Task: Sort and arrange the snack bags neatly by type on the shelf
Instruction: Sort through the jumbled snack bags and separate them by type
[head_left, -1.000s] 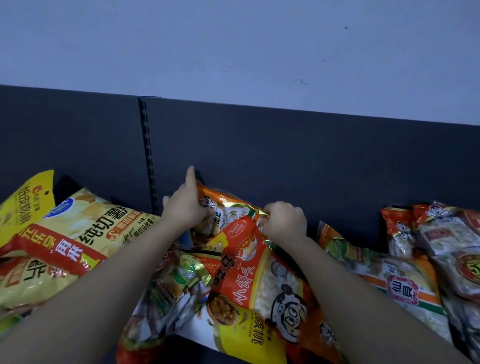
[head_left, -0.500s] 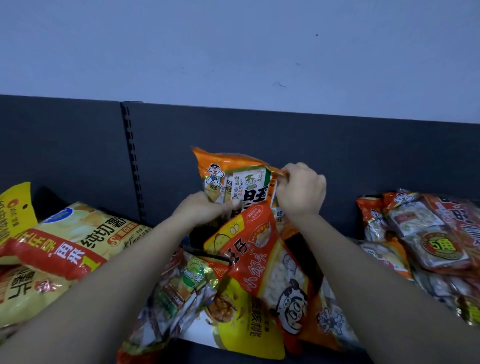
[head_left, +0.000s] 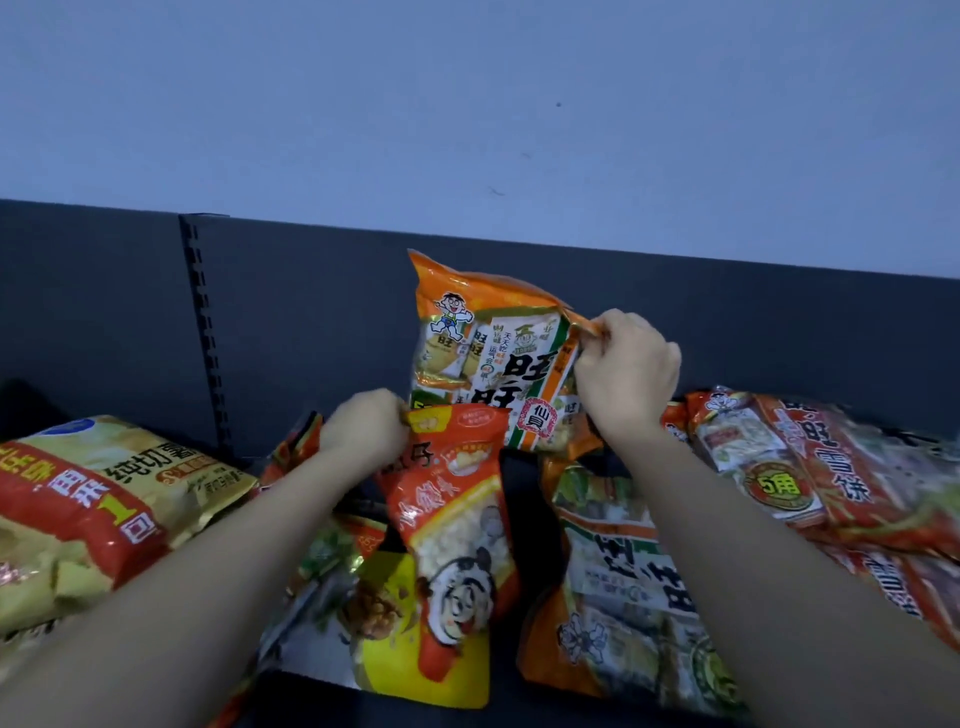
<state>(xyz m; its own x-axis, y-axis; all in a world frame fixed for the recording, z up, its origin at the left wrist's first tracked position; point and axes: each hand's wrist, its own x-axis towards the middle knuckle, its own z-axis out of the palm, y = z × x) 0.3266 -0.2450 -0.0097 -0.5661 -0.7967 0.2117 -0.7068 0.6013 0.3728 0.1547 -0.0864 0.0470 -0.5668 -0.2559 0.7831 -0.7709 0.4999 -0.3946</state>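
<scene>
Head: right hand (head_left: 628, 376) grips orange bag (head_left: 488, 332), left hand (head_left: 363, 434) red bag (head_left: 457, 504)

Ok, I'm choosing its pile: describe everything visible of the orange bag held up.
The orange bag is glossy film printed with a cartoon boy, a green-edged white panel and big black characters. It is upright before the dark back panel. The right hand pinches its top right corner; the red bag hides its lower edge.
</scene>
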